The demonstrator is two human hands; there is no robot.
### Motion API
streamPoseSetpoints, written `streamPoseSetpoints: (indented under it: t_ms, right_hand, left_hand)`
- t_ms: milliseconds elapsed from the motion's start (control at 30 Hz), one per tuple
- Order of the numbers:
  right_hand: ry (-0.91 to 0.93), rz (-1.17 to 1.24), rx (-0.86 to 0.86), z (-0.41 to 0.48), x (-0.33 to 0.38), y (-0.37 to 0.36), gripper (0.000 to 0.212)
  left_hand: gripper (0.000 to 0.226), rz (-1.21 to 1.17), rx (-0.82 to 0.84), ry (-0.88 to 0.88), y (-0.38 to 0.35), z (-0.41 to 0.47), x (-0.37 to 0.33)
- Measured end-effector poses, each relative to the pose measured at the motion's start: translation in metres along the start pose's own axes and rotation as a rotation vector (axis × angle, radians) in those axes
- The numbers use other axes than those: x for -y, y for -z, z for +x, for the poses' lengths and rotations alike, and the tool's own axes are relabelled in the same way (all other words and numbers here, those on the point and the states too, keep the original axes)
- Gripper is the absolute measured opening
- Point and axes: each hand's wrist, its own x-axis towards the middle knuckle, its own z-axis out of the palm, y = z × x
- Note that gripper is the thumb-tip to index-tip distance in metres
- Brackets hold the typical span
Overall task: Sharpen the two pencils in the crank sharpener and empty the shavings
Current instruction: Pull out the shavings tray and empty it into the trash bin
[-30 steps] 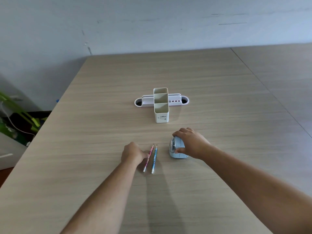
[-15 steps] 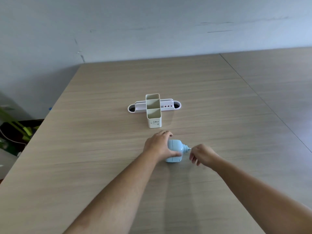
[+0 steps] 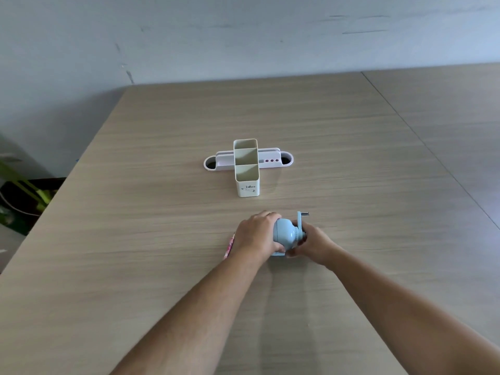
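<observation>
A light blue crank sharpener (image 3: pixel 284 234) stands on the wooden table (image 3: pixel 162 212), its crank handle (image 3: pixel 301 219) pointing up at the right side. My left hand (image 3: pixel 258 235) is wrapped around the sharpener's left half. Against the crank side my right hand (image 3: pixel 311 243) grips the base of the sharpener, fingers closed. A pink patterned pencil (image 3: pixel 228 246) lies on the table just left of my left hand, mostly hidden under it. The blue pencil is not visible.
A cream three-compartment pencil holder (image 3: pixel 247 182) stands behind the sharpener, in front of a flat white organiser tray (image 3: pixel 281 159). A table seam (image 3: pixel 422 144) runs diagonally at the right. Green leaves (image 3: pixel 19 180) show past the left table edge.
My left hand left the pencils and took hold of the sharpener's left side. My right hand shifted from the sharpener's top to its crank side. The crank now points up.
</observation>
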Motion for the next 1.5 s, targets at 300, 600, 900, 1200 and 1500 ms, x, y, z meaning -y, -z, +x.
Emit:
streamPoseSetpoints:
  t_ms: [300,600,900,1200,1500]
  right_hand:
    - [0.041,-0.119,-0.07,0.003,-0.005,0.007,0.056]
    - [0.008,-0.124,-0.174,-0.028,-0.039,0.081,0.062]
    - [0.209,-0.106,-0.152,-0.036,0.02,0.093,0.059]
    - [0.586,-0.255,0.267,-0.017,0.147,-0.042,0.062]
    - [0.826,-0.387,0.695,-0.108,0.221,-0.281,0.06]
  left_hand:
    - [0.073,0.013,-0.022,0.014,0.0,-0.001,-0.002]
    - [0.068,0.026,-0.003,0.049,0.001,-0.003,-0.006]
    - [0.109,-0.019,-0.046,0.053,0.016,-0.014,-0.016]
    - [0.058,-0.481,-0.453,0.403,0.073,-0.125,0.067]
    - [0.064,-0.377,-0.721,0.83,0.085,-0.36,0.178]
